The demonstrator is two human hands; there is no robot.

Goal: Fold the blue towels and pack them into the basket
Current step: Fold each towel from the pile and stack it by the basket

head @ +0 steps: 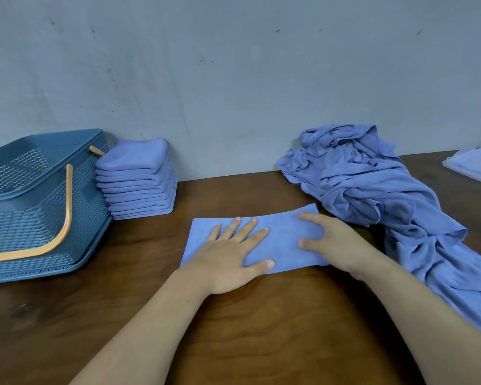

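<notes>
Palms press a long, half-folded blue terry towel [283,234] flat on the dark wooden worktop [261,323]: left hand [233,255] and right hand [335,241], each grip apart, fingers straight. A neat stack of folded towels [136,182] stands beside the perforated plastic basket [25,226]; crumpled towels [372,190] heap at right.

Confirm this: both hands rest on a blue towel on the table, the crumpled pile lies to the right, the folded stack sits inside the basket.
Wrong on one point. In the head view the folded stack stands on the table beside the basket, not inside it. The left hand and right hand do rest on the blue towel, with the crumpled pile to the right.
</notes>
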